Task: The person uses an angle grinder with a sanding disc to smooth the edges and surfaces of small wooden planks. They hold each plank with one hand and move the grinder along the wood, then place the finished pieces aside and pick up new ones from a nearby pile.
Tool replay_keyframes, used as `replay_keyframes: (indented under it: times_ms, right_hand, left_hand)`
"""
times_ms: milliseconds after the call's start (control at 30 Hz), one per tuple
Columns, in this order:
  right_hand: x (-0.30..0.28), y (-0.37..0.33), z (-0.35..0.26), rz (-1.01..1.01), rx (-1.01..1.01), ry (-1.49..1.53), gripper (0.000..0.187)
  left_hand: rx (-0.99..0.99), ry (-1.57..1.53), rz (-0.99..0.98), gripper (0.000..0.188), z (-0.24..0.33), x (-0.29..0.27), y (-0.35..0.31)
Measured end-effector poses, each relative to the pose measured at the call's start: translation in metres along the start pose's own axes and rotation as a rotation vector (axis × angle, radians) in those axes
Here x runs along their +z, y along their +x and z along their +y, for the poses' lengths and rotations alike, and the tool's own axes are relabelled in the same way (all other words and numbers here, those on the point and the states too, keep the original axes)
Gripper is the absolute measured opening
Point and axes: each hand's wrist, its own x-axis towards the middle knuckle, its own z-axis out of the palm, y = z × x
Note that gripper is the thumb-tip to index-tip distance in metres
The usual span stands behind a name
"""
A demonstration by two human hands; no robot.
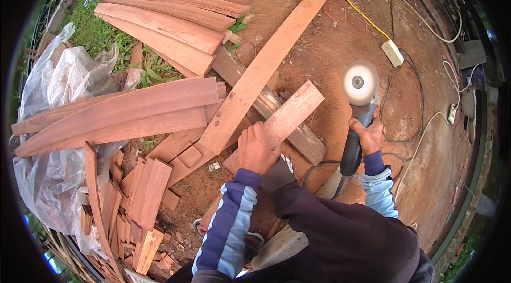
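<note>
"Fingers first: what does the left hand (257,150) have?"

"It grips a short, flat, reddish-brown wooden board (295,111), fingers folded over it and thumb toward the lower-right edge. The board's longer free part juts up and right past the knuckles; a smaller end shows to the lower left of the hand."

"And beneath it?"

"A weathered, grey-brown timber (305,145) with a squared end runs below the board, sloping the other way. Whether the two touch, I can't tell."

"The right hand (371,136)?"

"Closed round a dark, cylindrical-bodied angle grinder (352,152), thumb laid across the body. The pale, round disc (359,82) at its top stands to the right of the board's free end, apart from it."

"Can you read any label or brand?"

"The grinder's housing is too small to read, and the disc's face blurs into pale rings. Likewise the white, rectangular socket block (393,53) beyond: too far off."
</note>
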Motion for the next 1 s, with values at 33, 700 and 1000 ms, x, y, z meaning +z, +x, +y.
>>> replay_keyframes:
  times_ms: [33,700,1000]
  right_hand:
    - [-0.001,0.0,0.001,0.014,-0.013,-0.016,0.039]
    - [0.01,-0.001,0.001,-0.165,-0.087,-0.202,0.043]
    - [0.012,0.003,0.015,-0.23,-0.241,-0.299,0.054]
  left_hand:
    - [0.022,0.017,-0.004,0.076,0.002,0.004,0.009]
    - [0.033,0.006,-0.046,0.073,-0.01,0.023,0.024]
    - [0.021,0.105,0.006,0.075,-0.01,0.026,0.02]
